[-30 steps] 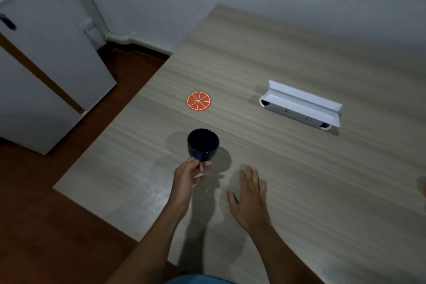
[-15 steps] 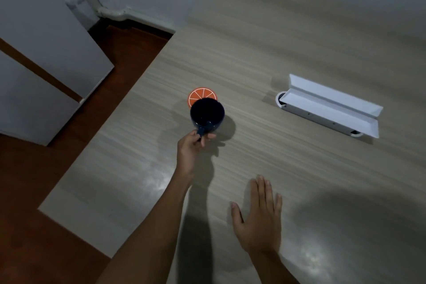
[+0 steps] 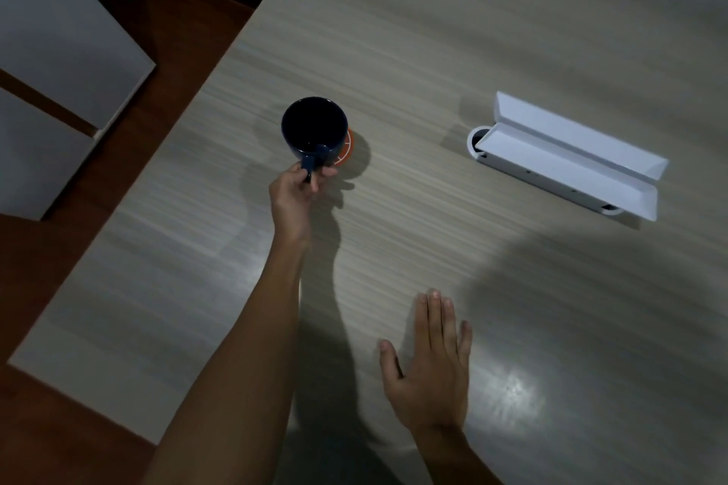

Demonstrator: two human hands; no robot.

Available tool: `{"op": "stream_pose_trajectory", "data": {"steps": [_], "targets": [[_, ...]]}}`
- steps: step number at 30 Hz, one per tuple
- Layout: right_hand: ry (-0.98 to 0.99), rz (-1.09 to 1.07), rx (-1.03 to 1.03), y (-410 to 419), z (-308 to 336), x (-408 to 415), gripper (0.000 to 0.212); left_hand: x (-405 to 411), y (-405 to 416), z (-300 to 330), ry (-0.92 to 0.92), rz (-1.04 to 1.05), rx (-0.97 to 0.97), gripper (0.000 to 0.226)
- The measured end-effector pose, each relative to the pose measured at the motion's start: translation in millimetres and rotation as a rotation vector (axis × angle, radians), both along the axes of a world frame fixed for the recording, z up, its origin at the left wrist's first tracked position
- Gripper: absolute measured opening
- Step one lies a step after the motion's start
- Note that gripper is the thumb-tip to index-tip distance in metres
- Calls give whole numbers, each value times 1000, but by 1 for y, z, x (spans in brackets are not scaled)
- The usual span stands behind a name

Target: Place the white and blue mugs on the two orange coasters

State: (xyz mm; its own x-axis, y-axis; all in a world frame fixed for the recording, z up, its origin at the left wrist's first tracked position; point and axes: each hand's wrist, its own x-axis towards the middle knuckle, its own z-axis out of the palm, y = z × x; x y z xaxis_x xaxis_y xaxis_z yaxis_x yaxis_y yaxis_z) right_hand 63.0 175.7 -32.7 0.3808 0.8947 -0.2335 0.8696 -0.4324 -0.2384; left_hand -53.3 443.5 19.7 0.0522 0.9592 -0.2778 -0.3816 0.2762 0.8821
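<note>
The dark blue mug (image 3: 314, 128) is upright over the orange coaster (image 3: 346, 150), of which only a thin right-hand slice shows past the mug. Whether the mug rests on the coaster or hovers just above it I cannot tell. My left hand (image 3: 296, 195) pinches the mug's handle from the near side. My right hand (image 3: 429, 366) lies flat and open on the wooden table (image 3: 472, 287), well apart from the mug. No white mug and no second coaster are in view.
A long white box-like fixture with a raised flap (image 3: 567, 155) sits on the table to the right of the mug. The table's left edge drops to a brown floor (image 3: 165, 35), where a white cabinet (image 3: 51, 63) stands.
My left hand has carried the blue mug away from me until it covers almost the whole orange coaster. The camera has tilted further down over the table. My right hand stays flat.
</note>
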Motion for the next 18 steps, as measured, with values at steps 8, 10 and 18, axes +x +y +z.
{"op": "stream_pose_trajectory", "data": {"steps": [8,10,18], "targets": [[2,-2,13,-1,-4,0,87,8,15,10,29,2,-28,38],[7,-6,28,-2,-5,0,87,10,16,10,24,-1,-37,42],[34,-21,64,-3,-8,1,88,10,17,9,60,26,-130,30]]}}
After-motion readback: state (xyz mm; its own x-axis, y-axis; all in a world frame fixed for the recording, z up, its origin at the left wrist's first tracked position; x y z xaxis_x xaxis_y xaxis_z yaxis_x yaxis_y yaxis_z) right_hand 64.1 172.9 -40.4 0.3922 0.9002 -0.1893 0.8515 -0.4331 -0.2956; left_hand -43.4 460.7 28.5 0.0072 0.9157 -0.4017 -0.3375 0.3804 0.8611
